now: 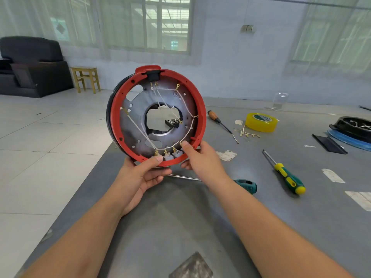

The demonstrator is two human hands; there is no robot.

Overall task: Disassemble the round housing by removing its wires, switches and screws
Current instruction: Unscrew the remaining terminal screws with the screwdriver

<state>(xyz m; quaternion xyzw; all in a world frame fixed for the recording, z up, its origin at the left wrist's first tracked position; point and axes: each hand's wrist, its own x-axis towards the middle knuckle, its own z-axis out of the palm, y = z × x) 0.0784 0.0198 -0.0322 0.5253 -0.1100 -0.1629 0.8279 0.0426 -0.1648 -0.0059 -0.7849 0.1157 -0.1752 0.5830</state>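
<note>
You hold the housing [156, 115] upright above the near left part of the table [200, 227], its open side facing you. Your left hand [140, 177] grips the lower rim from below, thumb curled over the red edge. Your right hand [200, 159] holds the lower right rim, thumb tip pressed inside beside the switches [172, 154] that sit in a row at the bottom. White wires [140, 127] run across the grey inner plate from those switches to brass terminals around the ring and up to a black socket [154, 76] at the top. Through the centre hole a small black part [172, 123] shows; it seems to lie on the table behind, though this is hard to judge.

On the table to the right lie a yellow-green screwdriver [287, 175], a wooden-handled screwdriver [217, 120], a yellow tape roll [261, 122], and loose wires with terminals [248, 133]. A teal-handled tool [246, 185] lies under your right forearm.
</note>
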